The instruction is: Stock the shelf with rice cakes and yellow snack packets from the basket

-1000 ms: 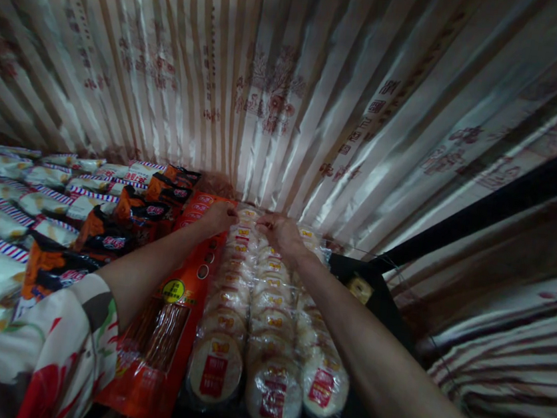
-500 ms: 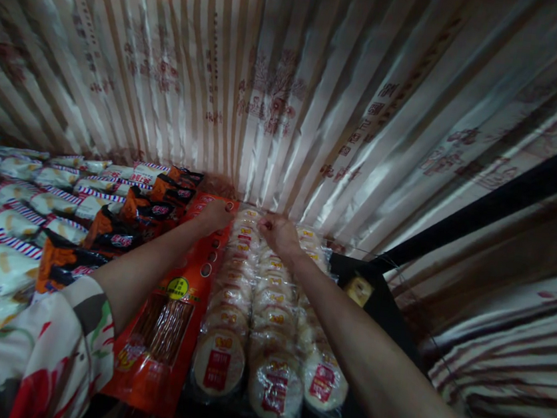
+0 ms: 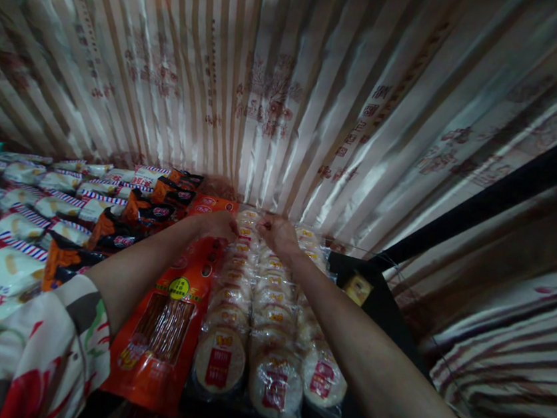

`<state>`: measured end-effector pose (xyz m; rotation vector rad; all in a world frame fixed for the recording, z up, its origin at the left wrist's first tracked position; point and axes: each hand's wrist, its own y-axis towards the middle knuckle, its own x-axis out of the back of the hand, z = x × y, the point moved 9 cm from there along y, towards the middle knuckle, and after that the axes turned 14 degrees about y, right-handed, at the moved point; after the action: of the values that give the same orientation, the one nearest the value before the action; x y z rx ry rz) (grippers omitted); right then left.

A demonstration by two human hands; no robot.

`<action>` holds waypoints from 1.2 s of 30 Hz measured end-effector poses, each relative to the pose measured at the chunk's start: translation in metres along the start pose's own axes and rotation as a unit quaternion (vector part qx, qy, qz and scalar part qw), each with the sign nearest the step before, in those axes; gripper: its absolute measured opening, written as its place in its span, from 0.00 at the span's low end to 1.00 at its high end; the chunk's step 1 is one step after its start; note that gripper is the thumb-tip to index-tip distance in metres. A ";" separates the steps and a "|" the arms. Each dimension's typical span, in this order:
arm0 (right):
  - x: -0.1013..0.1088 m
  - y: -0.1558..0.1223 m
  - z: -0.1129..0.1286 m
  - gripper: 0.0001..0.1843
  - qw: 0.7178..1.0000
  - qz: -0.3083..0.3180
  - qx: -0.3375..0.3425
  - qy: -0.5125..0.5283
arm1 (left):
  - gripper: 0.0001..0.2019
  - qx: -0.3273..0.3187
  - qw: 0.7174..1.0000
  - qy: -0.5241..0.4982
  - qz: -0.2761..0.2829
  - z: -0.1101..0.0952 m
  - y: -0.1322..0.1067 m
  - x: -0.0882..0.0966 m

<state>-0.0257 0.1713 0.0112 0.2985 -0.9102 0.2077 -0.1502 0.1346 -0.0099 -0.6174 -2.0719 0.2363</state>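
My left hand is at the back end of the left row of wrapped round flat cakes, its fingers curled together by the edge of a red-orange packet of brown sticks. Just to its right, my right hand has its fingers pinched at the back of the middle row of wrapped round cakes. The picture is dim and too small there to show what either hand grips. A third row of wrapped cakes lies partly under my right forearm.
Several rows of white snack bags and a line of black-and-orange packets lie to the left. Striped plastic sheeting hangs behind. A dark bar slants at the right, above a black surface with a small yellowish packet.
My left hand has moved slightly right and toward me, from over the red-orange packet to the left cake row. My right hand stays nearly in place.
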 end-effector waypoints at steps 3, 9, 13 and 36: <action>0.000 0.000 -0.001 0.08 1.000 0.001 -0.002 -0.001 | 0.04 -0.004 1.000 0.000 0.000 -0.003 -0.003 -0.001; -0.001 -0.001 0.000 0.08 1.000 0.000 0.006 0.004 | 0.03 0.004 1.000 -0.020 0.012 -0.002 -0.004 -0.004; -0.001 -0.001 0.001 0.08 1.000 0.004 0.010 0.003 | 0.03 -0.014 0.998 -0.049 -0.021 -0.001 -0.003 0.000; 0.010 -0.023 0.012 0.11 0.987 -0.005 0.140 0.083 | 0.08 0.010 0.984 0.040 -0.175 0.005 0.003 0.013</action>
<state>-0.0219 0.1461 0.0221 0.5387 -0.7140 0.3479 -0.1596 0.1440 -0.0039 -0.2388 -2.0556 0.0290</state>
